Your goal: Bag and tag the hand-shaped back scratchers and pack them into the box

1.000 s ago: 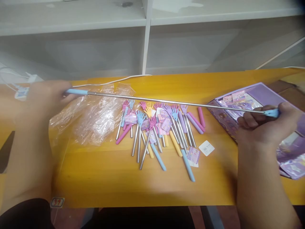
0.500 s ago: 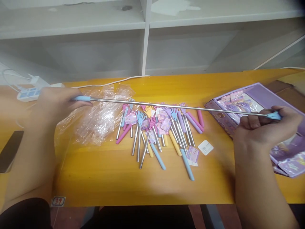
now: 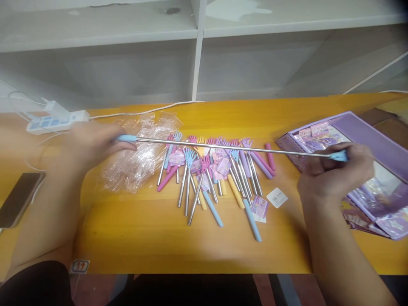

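I hold an extended telescopic back scratcher (image 3: 229,147) level above the yellow table (image 3: 153,238). My left hand (image 3: 92,142) is closed round its light blue handle. Its small blue claw end is pinched in the closed fingers of my right hand (image 3: 334,170). The thin steel rod spans the air over a pile of collapsed back scratchers (image 3: 210,174) with pink, blue, purple and yellow handles and hand-shaped heads.
Crumpled clear plastic bags (image 3: 140,153) lie left of the pile. A purple box (image 3: 366,165) with printed packets sits at the right. A white power strip (image 3: 55,119) with cable is at the far left, a phone (image 3: 19,199) near the left edge. White shelves stand behind.
Both hands have moved inward and the rod between them is shorter than a second ago. The camera view has shifted slightly right, so the phone and power strip show more.
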`<state>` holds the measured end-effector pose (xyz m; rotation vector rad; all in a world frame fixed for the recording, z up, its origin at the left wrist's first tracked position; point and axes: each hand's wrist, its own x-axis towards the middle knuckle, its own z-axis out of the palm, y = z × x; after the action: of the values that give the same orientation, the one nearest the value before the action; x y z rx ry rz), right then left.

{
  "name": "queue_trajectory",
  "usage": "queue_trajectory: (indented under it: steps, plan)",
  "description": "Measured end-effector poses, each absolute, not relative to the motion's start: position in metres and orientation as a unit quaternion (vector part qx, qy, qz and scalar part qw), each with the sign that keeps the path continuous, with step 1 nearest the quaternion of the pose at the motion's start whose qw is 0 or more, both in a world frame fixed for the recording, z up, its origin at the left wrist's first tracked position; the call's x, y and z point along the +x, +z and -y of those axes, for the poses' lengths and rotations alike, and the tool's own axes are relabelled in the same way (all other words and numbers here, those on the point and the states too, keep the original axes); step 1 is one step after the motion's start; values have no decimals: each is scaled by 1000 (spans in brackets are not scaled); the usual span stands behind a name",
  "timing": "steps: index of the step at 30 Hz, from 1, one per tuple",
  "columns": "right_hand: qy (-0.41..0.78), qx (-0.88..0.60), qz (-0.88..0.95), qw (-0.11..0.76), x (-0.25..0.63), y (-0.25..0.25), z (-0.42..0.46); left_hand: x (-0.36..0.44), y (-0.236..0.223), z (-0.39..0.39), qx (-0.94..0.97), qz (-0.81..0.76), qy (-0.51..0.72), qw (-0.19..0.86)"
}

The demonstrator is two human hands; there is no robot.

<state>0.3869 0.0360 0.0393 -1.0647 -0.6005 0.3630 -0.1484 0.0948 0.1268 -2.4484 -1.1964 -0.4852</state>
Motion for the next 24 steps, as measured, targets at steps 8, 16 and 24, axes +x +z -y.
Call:
queue_trajectory:
  steps: [8, 16, 24]
  plan:
    - [180, -487, 297, 802, 377, 43, -33, -116, 129, -77, -890, 361, -192, 202]
    - [137, -495, 331, 791, 360, 41, -23, -89, 114, -57, -903, 362, -176, 151]
    - [185, -486, 384, 763, 337, 44, -13, -60, 121, -26, -895, 396, -194, 68]
